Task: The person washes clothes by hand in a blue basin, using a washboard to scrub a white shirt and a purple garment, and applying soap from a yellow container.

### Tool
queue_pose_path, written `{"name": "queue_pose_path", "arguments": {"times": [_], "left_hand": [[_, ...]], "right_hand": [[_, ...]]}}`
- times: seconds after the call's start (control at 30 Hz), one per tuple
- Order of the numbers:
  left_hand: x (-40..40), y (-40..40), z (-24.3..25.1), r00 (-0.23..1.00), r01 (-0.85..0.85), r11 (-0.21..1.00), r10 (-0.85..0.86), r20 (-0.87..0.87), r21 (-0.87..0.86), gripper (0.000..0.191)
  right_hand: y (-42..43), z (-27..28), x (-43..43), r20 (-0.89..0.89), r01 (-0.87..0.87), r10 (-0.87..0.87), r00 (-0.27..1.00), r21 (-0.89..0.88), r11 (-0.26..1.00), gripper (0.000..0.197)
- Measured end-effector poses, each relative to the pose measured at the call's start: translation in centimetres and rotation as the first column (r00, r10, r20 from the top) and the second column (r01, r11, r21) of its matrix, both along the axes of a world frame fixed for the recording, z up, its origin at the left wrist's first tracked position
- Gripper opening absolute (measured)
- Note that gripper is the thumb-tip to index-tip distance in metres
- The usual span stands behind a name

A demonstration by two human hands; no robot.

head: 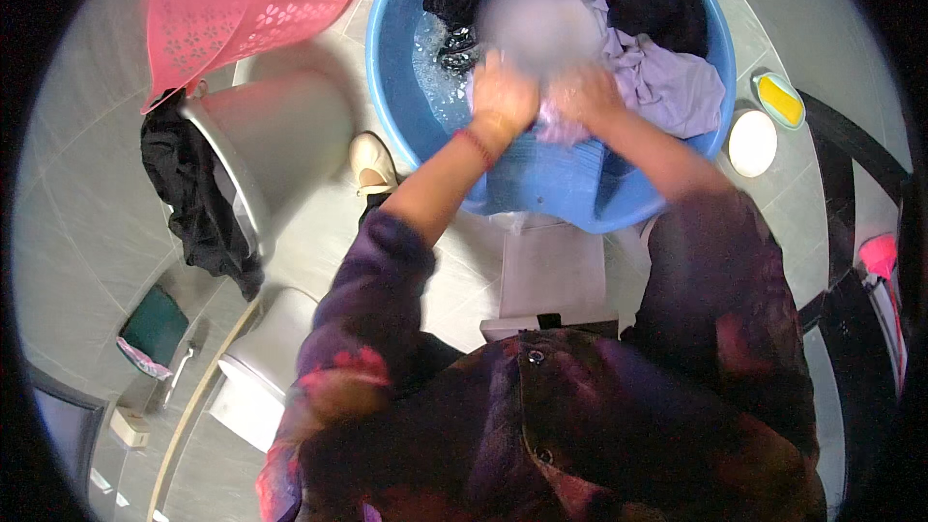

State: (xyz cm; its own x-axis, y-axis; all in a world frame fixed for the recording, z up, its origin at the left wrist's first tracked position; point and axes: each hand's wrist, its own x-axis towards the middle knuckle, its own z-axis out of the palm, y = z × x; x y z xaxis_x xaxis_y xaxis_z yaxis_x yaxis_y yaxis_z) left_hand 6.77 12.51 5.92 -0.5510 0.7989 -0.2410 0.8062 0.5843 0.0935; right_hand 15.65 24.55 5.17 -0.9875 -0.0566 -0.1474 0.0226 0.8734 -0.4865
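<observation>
A large blue plastic tub (386, 94) stands on the tiled floor in front of me. Both hands are over it, bunched on a wet lavender garment (670, 90). My left hand (505, 90) grips the cloth at its left part, and my right hand (586, 93) clutches a bundle of it just beside. Beneath the hands slopes a blue washboard (544, 170) at the near rim. Soapy water (438, 69) shows at the left, and dark wet clothes (660, 3) lie at the far side. A round blur above the hands hides part of the cloth and some fingers.
A pink laundry basket (254, 7) and a grey bin (290, 138) with black clothing (188, 181) over its rim are at left. Right of the tub are a yellow soap bar (780, 101) in a dish and a white round object (752, 143). A toilet (264, 366) is lower left.
</observation>
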Motion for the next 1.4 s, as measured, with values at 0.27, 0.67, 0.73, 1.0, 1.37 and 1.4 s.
{"name": "queue_pose_path", "arguments": {"times": [0.27,0.67,0.73,1.0,1.37,1.4], "left_hand": [[4.0,-5.1,5.2,0.929,0.362,0.920,-0.369,0.019,0.148,0.034],[3.7,-4.4,4.0,0.929,0.350,0.917,-0.367,0.056,0.193,0.030],[2.9,-3.1,3.0,0.959,0.269,0.939,-0.281,0.027,0.215,0.023],[1.4,-1.3,3.0,0.965,0.248,0.957,-0.258,0.052,0.153,0.032],[-2.4,-3.3,0.9,0.918,-0.392,0.888,0.396,0.033,0.242,0.036],[-1.8,-4.1,1.3,0.897,-0.430,0.862,0.442,0.016,0.268,0.038]], "right_hand": [[-1.5,1.8,5.9,-0.329,-0.047,0.017,0.944,-0.083,0.995,0.021],[-1.0,2.4,6.0,-0.433,-0.067,0.062,0.899,0.004,0.998,0.013],[-0.7,1.1,3.8,-0.240,-0.043,0.050,0.969,0.034,0.999,0.016],[1.3,-1.4,2.7,-0.438,0.056,0.029,0.898,0.181,0.982,0.011],[-0.2,1.5,-4.9,0.019,0.212,-0.212,0.977,-0.149,0.966,0.028],[-0.4,1.7,-5.2,-0.162,0.235,-0.277,0.947,-0.239,0.942,0.028]]}}
